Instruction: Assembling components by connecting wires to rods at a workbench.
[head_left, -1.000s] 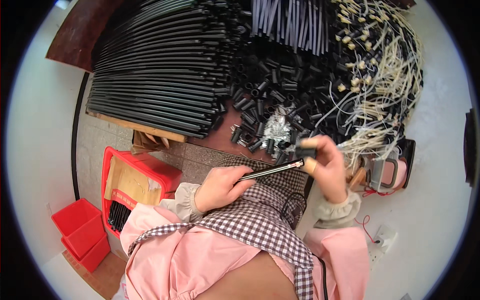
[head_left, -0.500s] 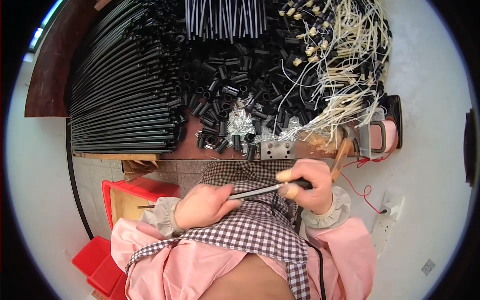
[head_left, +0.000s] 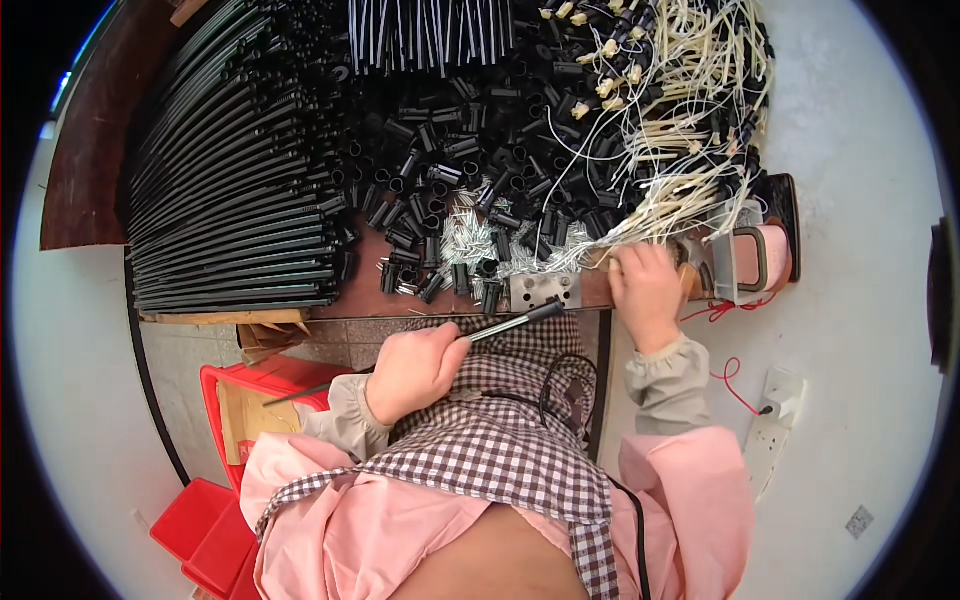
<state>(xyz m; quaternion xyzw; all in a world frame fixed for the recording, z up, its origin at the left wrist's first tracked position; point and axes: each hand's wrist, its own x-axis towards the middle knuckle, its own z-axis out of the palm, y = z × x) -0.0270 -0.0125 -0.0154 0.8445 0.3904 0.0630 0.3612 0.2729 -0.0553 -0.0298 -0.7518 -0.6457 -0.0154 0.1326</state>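
My left hand (head_left: 415, 372) is closed round a long thin metal rod (head_left: 500, 327), held aslant over my lap. A black sleeve-like piece (head_left: 546, 311) sits on the rod's upper right end, just below the table edge. The dark thin other end sticks out past my left wrist. My right hand (head_left: 648, 292) is at the table's front edge, beside the tips of the white wires (head_left: 680, 200). Its fingers are bent together, and what they hold, if anything, is hidden. Just right of it shows part of a wooden handle (head_left: 688, 280).
Long black tubes (head_left: 240, 230) are stacked at the left of the table. Short black sleeves (head_left: 430, 180) and small silver pins (head_left: 468, 235) lie in the middle. A metal block with holes (head_left: 545, 291) sits at the front edge. Red bins (head_left: 205, 530) stand lower left; a red cable (head_left: 735, 385) hangs right.
My right hand has let go of the rod's black end and moved up and right to the table edge. My left hand has raised the rod a little.
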